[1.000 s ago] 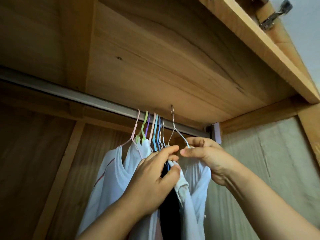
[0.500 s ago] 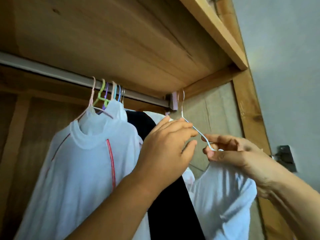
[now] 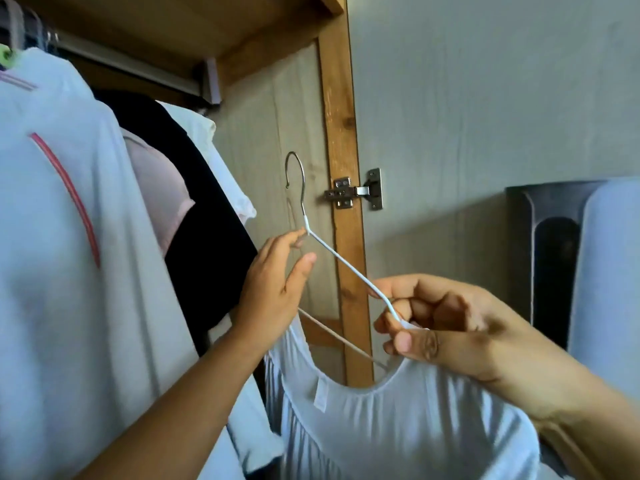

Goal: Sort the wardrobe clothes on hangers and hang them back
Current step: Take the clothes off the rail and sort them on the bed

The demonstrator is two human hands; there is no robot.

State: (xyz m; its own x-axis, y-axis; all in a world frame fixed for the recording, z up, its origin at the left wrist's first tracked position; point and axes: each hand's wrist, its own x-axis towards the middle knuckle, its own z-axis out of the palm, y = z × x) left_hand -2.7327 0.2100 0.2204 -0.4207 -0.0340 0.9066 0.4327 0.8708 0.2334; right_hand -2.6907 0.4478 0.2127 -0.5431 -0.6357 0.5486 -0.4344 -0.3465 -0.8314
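The right hand (image 3: pixel 446 327) grips one shoulder end of a white wire hanger (image 3: pixel 346 265), fingers and thumb curled round the wire where it bends. A pale blue garment (image 3: pixel 398 420) hangs on this hanger; its round neckline sags below the right hand, and a small label shows inside the collar. The hanger is tilted, with its metal hook (image 3: pixel 297 178) pointing upward and free of any support.

The left hand (image 3: pixel 273 292) is raised beside the neck of the hanger, fingers straight and loosely spread. One fingertip lies at the junction below the hook; whether it actually touches the wire cannot be determined. The left hand holds nothing.

Positions relative to the hanger:
- Left of it: a row of clothes hanging in the wardrobe, comprising a white top with a red stripe (image 3: pixel 69 254), a pink item (image 3: pixel 162 199), a black garment (image 3: pixel 201 209) and a white shirt (image 3: pixel 221 168).
- Above and left of it: the wardrobe rail (image 3: pixel 131 64), with the hooks of other hangers at the far left.
- Behind it: the wardrobe's wooden side frame (image 3: pixel 343 202), carrying a metal hinge (image 3: pixel 353 194).
- Right of it: a grey wall (image 3: pixel 485 98) and a dark object (image 3: pixel 550 265), too unclear to identify.
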